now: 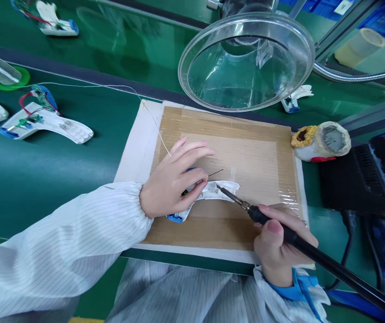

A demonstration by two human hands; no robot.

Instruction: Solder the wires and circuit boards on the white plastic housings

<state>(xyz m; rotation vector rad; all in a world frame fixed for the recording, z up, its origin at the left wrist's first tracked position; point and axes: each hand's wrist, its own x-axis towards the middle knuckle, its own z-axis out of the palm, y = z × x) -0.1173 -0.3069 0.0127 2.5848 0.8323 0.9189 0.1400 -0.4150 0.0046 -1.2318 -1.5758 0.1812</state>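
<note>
My left hand presses down on a white plastic housing with a blue end that lies on a taped cardboard mat. Its fingers are curled over the part and pinch a thin solder wire that runs off to the upper left. My right hand is closed around a black soldering iron held like a pen. The iron's metal tip touches the housing just right of my left fingers. A thin dark lead sticks out above the part.
A clear round fume hood on a flexible hose hangs over the mat's far edge. A tip-cleaner stand sits at the right, beside a black soldering station. More white housings with wires lie on the green conveyor at left.
</note>
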